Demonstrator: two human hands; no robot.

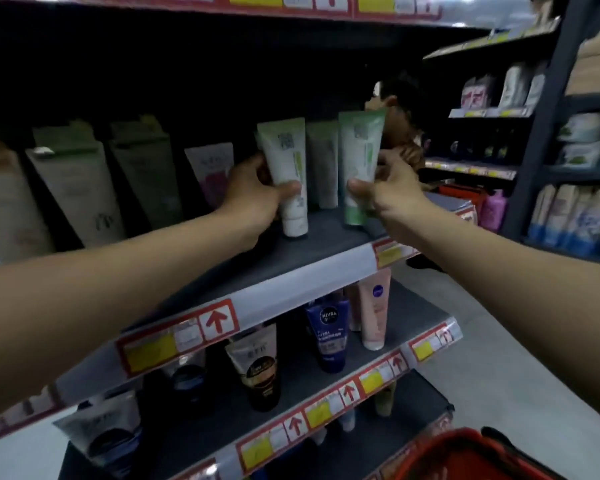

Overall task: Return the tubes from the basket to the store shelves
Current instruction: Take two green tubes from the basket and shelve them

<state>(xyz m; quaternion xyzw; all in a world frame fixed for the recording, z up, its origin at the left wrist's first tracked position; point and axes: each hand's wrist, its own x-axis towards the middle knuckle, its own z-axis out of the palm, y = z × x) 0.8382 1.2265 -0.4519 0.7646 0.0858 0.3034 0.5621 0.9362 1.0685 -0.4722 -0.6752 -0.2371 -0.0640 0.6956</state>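
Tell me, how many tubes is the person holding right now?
2. A white tube is in the left hand; a green tube is in the right hand. Both stand on the shelf.

Red-and-yellow price label strips (182,336) with red arrows run along the shelf edges. Across the pale grey floor (520,341), a dark metal rack (548,109) carries blurred white and blue packets (568,216). A pink plastic bottle (495,207) stands low beside that rack.
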